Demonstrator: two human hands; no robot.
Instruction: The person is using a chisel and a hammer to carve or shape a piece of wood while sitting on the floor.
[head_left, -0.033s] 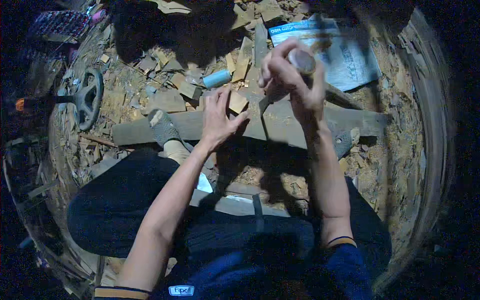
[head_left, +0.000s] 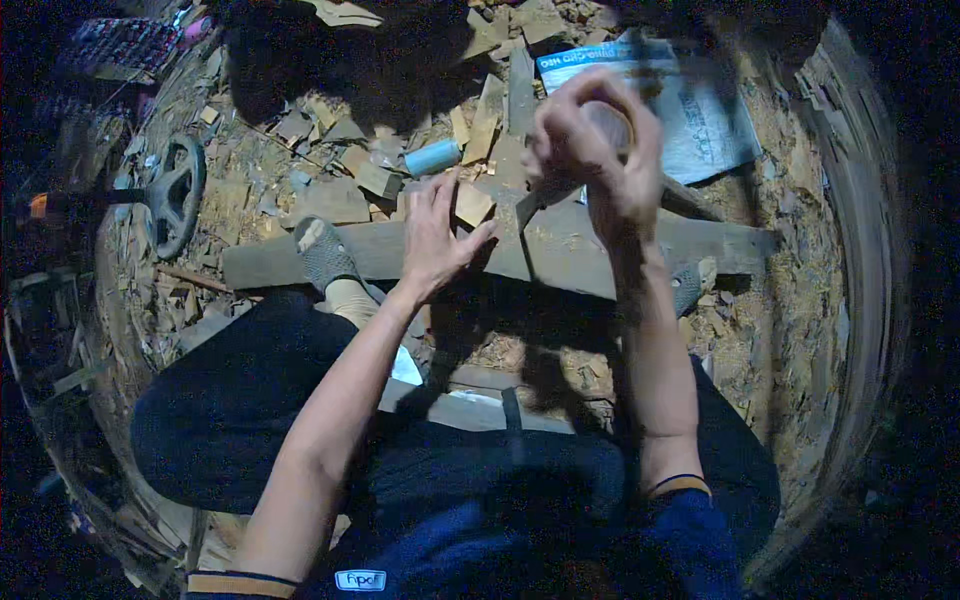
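Observation:
My left hand (head_left: 435, 240) rests with its fingers stretched out at the far edge of a long wooden beam (head_left: 380, 248). Beside those fingers, on the right, sits a small pale wooden block (head_left: 474, 204). My right hand (head_left: 600, 150) is raised over the beam further right, its fingers wrapped round a tool with a round-ended handle (head_left: 608, 128). Motion smears this hand, and the rest of the tool is mostly hidden, so its kind cannot be made out. A dark narrow shape shows below the hand; I cannot tell whether it belongs to the tool.
A blue cylinder (head_left: 433, 157) lies among wood scraps beyond my left hand. Past my right hand is a blue-and-white sack (head_left: 705, 130). A spoked wheel (head_left: 178, 198) stands at the left. My feet in grey mesh shoes (head_left: 326, 252) touch near the beam; chips cover the ground.
My right hand has shifted very slightly, and the round handle end is now more covered by the fingers. My left hand stays in place.

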